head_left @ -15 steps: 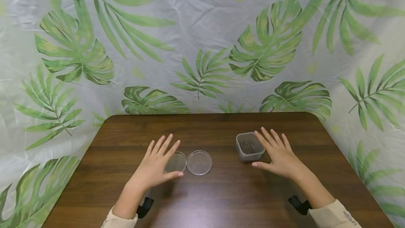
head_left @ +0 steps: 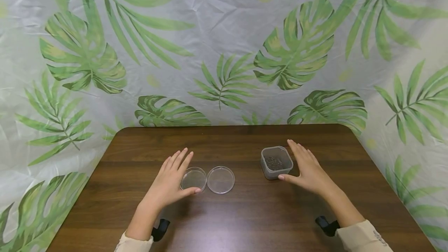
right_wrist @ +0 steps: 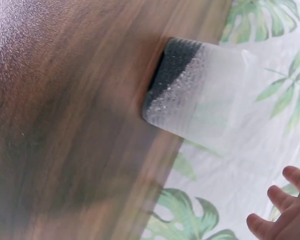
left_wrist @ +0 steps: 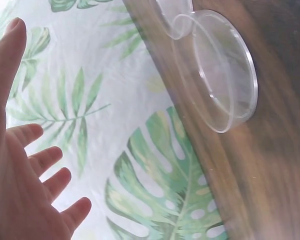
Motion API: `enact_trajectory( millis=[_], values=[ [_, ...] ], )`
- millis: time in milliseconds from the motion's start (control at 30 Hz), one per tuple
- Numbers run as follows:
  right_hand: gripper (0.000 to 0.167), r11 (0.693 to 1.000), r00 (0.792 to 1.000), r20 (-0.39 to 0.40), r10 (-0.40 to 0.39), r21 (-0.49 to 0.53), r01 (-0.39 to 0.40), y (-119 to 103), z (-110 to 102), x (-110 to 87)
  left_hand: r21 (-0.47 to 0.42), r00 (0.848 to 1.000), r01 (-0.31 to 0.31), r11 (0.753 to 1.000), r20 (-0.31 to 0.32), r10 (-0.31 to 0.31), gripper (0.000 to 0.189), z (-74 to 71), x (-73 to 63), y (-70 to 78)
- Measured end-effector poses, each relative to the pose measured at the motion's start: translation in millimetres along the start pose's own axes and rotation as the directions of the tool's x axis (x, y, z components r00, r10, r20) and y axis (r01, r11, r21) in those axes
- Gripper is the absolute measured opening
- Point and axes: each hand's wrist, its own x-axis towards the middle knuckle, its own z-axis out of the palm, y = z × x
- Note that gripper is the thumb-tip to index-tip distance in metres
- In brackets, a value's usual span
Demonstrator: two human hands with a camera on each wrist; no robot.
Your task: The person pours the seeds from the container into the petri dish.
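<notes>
Two clear round petri dish halves lie side by side on the table, the left one [head_left: 194, 179] partly behind my left hand [head_left: 167, 185] and the right one [head_left: 221, 180] in full view. The left hand hovers beside them, fingers extended and thumb apart, holding nothing. In the left wrist view a dish [left_wrist: 246, 85] shows its low wall. My right hand [head_left: 309, 173] is spread at the right side of a translucent square tub [head_left: 275, 172], its thumb tip overlapping the tub's near corner. Dark grainy material [right_wrist: 177, 75] fills the tub's lower part, sloped to one side.
The brown wooden table [head_left: 231, 221] has its far edge against a hanging cloth [head_left: 224, 38] printed with green leaves. Black wrist mounts [head_left: 160, 229] sit under both forearms, by the light sleeves.
The right hand's fingers have drawn away from over the tub to its right side, leaving the rim more exposed. The left hand's fingers have come closer together, uncovering more of the left dish.
</notes>
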Motion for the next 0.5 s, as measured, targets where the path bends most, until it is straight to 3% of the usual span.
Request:
enact_trajectory(
  millis=[300,500],
  values=[
    [0.107,0.987,0.995,0.001,0.104,0.126,-0.104,6,11,0.3,-0.039,0.996,0.011,0.999,-0.090,-0.015,0.107,13.4,-6.0,-8.2],
    [0.111,0.969,0.990,-0.006,0.141,0.208,-0.137,12,21,2.8,-0.090,0.989,0.066,0.994,-0.123,-0.076,0.110,22.9,-10.0,-11.8]
  ],
)
